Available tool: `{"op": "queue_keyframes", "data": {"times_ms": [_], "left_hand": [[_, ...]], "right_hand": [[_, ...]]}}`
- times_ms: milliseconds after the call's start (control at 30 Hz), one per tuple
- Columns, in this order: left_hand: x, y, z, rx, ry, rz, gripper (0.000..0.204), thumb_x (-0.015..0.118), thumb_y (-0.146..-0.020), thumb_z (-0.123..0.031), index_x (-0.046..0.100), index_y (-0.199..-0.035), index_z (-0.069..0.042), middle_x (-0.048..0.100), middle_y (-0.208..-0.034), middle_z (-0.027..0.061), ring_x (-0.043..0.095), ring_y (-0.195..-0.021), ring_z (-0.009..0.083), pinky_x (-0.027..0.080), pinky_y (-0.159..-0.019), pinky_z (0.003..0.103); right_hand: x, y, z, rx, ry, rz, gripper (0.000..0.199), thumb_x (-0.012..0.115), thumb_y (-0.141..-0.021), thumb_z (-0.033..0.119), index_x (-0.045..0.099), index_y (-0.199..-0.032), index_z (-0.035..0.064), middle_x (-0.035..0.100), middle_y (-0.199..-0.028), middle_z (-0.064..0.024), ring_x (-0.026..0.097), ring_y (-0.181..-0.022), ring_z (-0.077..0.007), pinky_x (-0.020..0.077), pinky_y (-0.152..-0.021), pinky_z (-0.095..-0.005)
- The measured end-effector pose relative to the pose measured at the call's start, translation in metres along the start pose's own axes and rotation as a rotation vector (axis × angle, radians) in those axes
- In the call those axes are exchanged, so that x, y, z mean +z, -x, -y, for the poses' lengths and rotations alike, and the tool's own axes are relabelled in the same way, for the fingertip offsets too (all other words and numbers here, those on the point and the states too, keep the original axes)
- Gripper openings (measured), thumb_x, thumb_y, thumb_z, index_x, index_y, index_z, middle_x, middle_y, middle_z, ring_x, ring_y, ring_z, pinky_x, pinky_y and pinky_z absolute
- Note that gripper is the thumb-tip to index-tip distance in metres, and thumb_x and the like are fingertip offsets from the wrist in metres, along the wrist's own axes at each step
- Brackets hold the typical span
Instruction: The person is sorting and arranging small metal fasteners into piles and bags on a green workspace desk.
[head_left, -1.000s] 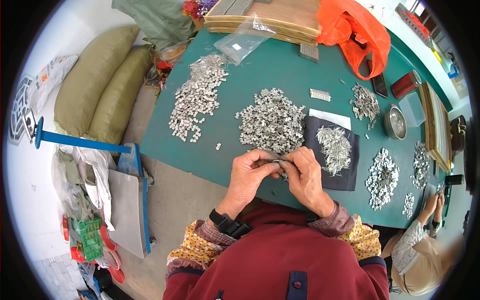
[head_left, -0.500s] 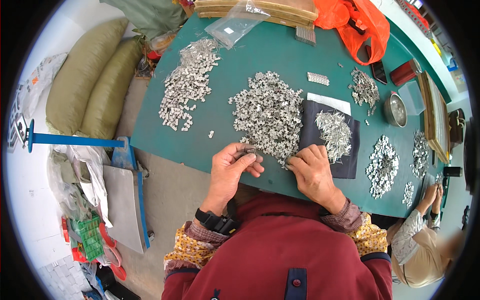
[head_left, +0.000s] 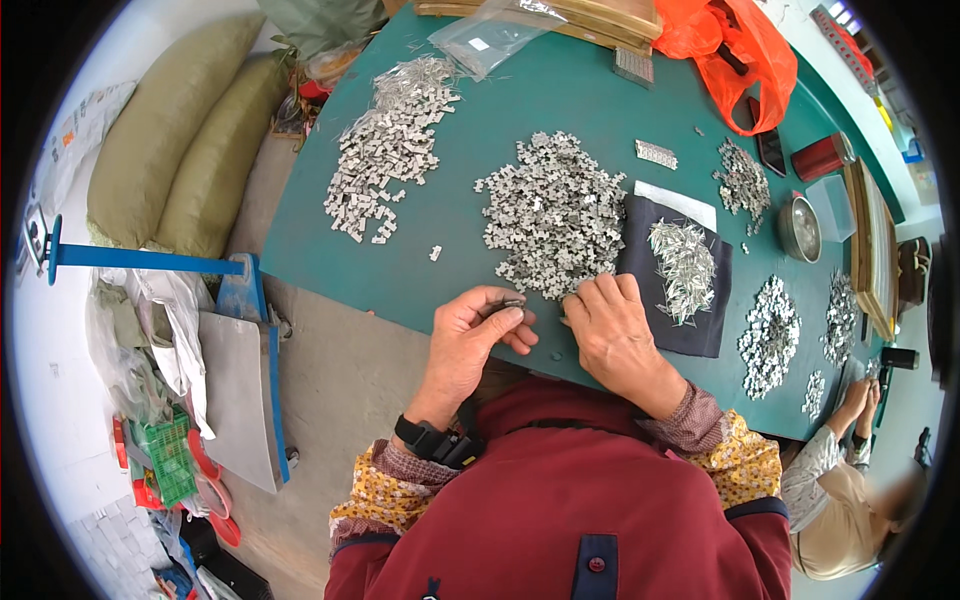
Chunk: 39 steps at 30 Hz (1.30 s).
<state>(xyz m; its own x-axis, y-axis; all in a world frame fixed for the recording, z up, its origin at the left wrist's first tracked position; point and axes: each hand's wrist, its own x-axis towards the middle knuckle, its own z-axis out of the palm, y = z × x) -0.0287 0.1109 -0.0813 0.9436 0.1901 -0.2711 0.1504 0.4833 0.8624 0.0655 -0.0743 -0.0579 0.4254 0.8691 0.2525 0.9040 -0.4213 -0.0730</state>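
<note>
Left hand (head_left: 468, 336), over the near edge of the green surface (head_left: 580, 100), pinching a small dark piece (head_left: 513, 304); heap of metal pieces (head_left: 552, 212), inward of that edge; right hand (head_left: 618, 330), fingertips by the heap, grip indeterminable; dark cloth (head_left: 690, 341).

You can read no words or numbers here: the small white label (head_left: 478, 44) on your clear plastic bag (head_left: 505, 35), at the far side of the green tabletop (head_left: 335, 290), is too small to make out, as is the orange print (head_left: 69, 137) on the crumpled white plastic sack (head_left: 92, 125).
</note>
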Motion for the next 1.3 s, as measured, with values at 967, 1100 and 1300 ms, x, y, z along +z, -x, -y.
{"op": "queue_keyframes", "data": {"times_ms": [967, 1100, 1300], "left_hand": [[-0.007, 0.004, 0.001, 0.039, 0.01, -0.006, 0.014, 0.061, -0.093, 0.0, 0.064, -0.106, 0.006, 0.071, -0.092, 0.0166, 0.07, -0.074, 0.0219, 0.059, -0.064, 0.032], [-0.008, 0.004, 0.003, 0.033, -0.009, -0.012, 0.013, 0.063, -0.092, 0.0, 0.065, -0.104, 0.005, 0.071, -0.092, 0.0159, 0.07, -0.073, 0.0209, 0.058, -0.064, 0.031], [-0.004, 0.006, 0.003, 0.048, -0.047, -0.02, 0.011, 0.063, -0.092, -0.001, 0.066, -0.101, 0.005, 0.071, -0.092, 0.0135, 0.069, -0.075, 0.019, 0.058, -0.065, 0.03]], "right_hand": [[-0.002, 0.013, 0.012, 0.189, -0.172, -0.041, 0.016, 0.073, -0.074, 0.01, 0.059, -0.078, 0.0058, 0.05, -0.079, -0.0085, 0.049, -0.079, -0.0262, 0.0349, -0.072, -0.0394], [0.002, 0.003, 0.018, 0.195, -0.22, -0.022, 0.016, 0.072, -0.074, 0.009, 0.059, -0.082, 0.0047, 0.05, -0.082, -0.0097, 0.049, -0.081, -0.0272, 0.0359, -0.073, -0.0397], [0.005, -0.004, 0.023, 0.18, -0.311, 0.005, 0.022, 0.069, -0.074, 0.004, 0.057, -0.092, 0.0029, 0.053, -0.085, -0.0117, 0.052, -0.085, -0.0304, 0.0395, -0.076, -0.0412]]}}
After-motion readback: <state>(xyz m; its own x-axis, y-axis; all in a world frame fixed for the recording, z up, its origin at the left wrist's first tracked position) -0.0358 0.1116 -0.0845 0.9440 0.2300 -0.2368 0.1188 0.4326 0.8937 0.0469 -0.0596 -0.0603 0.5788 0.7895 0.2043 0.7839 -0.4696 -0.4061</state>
